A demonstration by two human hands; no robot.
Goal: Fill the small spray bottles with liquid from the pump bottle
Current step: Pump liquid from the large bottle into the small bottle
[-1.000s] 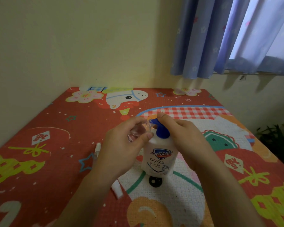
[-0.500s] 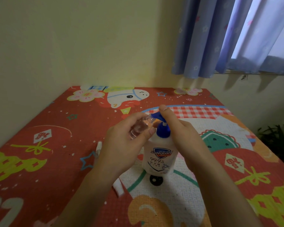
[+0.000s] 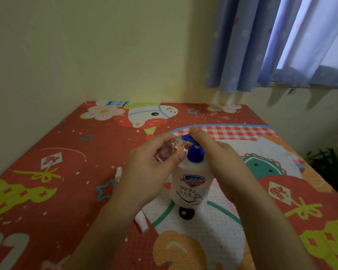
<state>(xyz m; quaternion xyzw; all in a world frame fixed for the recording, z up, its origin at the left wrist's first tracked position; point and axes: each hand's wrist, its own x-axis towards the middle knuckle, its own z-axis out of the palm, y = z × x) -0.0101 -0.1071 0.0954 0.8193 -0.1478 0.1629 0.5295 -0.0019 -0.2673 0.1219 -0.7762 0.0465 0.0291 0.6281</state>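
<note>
**Small bottle held at the pump spout**

Left hand (image 3: 144, 172) at frame centre, fingers and thumb curled round a small clear spray bottle (image 3: 167, 151), tilted with its open mouth up against the blue spout of the pump bottle (image 3: 190, 184). Right hand (image 3: 222, 162) just right of it, fingers laid over the blue pump head (image 3: 193, 151), one fingertip on top of the spout end; whether curled round it or only pressing, cannot tell. Pump bottle upright between the two hands, white body with a blue-and-red Safeguard label facing the camera, standing on the mat.

Left of the left wrist, a thin white sprayer part (image 3: 118, 173) lying on the mat, mostly hidden behind the hand. Below the left forearm, a small white cap (image 3: 141, 224) lying on its side. Just below the pump bottle's base, a black round spot that is part of the mat's print.

Underneath, a red cartoon-printed mat (image 3: 47, 191) with flowers, stars and a checked band, filling the lower half of the frame. Behind, a pale yellow wall (image 3: 105, 55). Upper right, blue curtains (image 3: 261, 45) over a bright window. Far right edge, dark green plant leaves (image 3: 332, 164).
</note>
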